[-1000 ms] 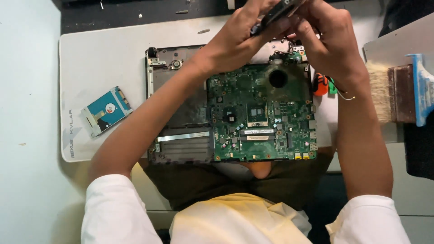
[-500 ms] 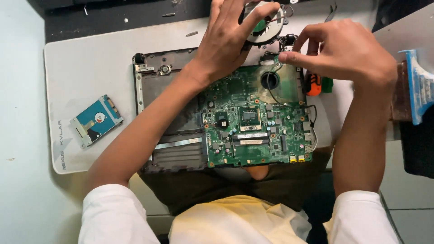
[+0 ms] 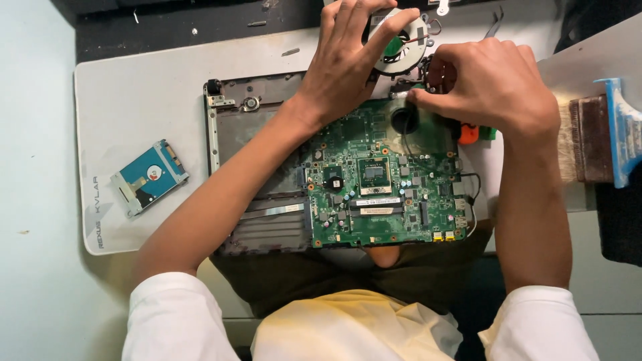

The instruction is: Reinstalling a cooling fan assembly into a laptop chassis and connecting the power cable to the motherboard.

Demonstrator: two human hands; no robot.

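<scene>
A green laptop motherboard lies in an opened grey laptop chassis on a pale grey mat. My left hand holds a round cooling fan with thin wires above the board's far edge. My right hand pinches a small part at the board's far right corner, next to a round hole in the board. What sits between those fingers is hidden.
A blue-labelled hard drive lies on the mat at the left. A wide brush with a blue handle rests at the right edge. An orange and green tool peeks out under my right hand. A dark surface lies beyond the mat.
Both hands have come down from above the board. My left hand now holds the fan at the far edge, and my right hand has dropped to the board's corner.
</scene>
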